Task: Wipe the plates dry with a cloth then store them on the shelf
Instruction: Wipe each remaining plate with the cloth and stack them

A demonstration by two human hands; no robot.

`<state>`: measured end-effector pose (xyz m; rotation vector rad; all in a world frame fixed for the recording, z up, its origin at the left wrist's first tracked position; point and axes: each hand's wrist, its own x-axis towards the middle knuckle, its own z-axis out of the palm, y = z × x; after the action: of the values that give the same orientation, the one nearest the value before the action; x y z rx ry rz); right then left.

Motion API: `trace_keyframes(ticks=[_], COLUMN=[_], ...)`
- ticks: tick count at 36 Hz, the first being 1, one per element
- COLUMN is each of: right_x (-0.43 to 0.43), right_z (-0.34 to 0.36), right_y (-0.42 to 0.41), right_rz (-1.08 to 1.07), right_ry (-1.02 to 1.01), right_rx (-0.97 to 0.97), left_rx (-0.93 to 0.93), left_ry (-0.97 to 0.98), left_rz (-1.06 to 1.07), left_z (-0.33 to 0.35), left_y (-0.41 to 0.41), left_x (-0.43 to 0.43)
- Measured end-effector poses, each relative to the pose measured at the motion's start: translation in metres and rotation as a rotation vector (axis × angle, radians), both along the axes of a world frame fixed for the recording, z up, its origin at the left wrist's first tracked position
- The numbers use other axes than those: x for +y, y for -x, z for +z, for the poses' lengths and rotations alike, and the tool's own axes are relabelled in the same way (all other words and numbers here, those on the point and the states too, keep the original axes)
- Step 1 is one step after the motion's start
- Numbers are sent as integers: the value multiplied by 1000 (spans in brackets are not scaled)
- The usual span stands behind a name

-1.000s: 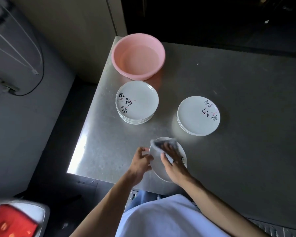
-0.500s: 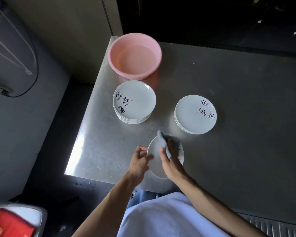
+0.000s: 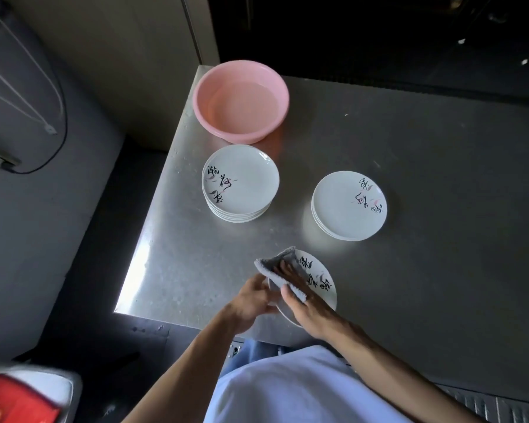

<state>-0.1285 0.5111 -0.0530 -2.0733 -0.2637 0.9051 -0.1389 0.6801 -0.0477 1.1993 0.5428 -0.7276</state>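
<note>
A brushed metal table point(image 3: 409, 178) with a dull, faintly speckled top fills the middle and right of the frame, its left edge catching a bright strip of light. Near its upper left corner sits a round pink plastic basin point(image 3: 242, 134), smooth and shallow-walled. Just below the basin is the left stack point(image 3: 242, 178) of round, glossy white plates, several high, the top one marked with black brush characters and faint pink strokes. To the right of it, well apart, stands the right stack point(image 3: 342, 206), lower, with the same glazed finish and lettering near its right rim. At the lower centre, over the near edge of the table, is the plate point(image 3: 324, 288) being dried, tilted toward the person, its black characters showing on the bare right part. A grey cloth point(image 3: 275, 264), soft and napped with a thick hemmed edge, is folded across the plate's left part. The left hand point(image 3: 251, 297) grips the plate at its left rim, fingers curled round the edge. The right hand point(image 3: 306, 309) holds the cloth, its fingers point(image 3: 287, 267) laid into the fold and pressing it against the plate's face. A blurred red and white object point(image 3: 16, 398) sits at the lower left corner, and thin cables point(image 3: 58, 117) hang on the grey wall at the upper left.
</note>
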Motion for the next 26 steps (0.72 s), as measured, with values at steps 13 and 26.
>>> trace_keyframes(ticks=[13, 26], right_x=[23, 10], right_z=[23, 5], right_y=[-14, -4], right_rz=[-116, 24], right_ry=[-76, -28], right_rx=[91, -4], left_rx=[56, -4], left_ry=[-156, -30], left_rz=[204, -9], left_z=[0, 1], left_y=[-10, 2], left_x=[1, -3])
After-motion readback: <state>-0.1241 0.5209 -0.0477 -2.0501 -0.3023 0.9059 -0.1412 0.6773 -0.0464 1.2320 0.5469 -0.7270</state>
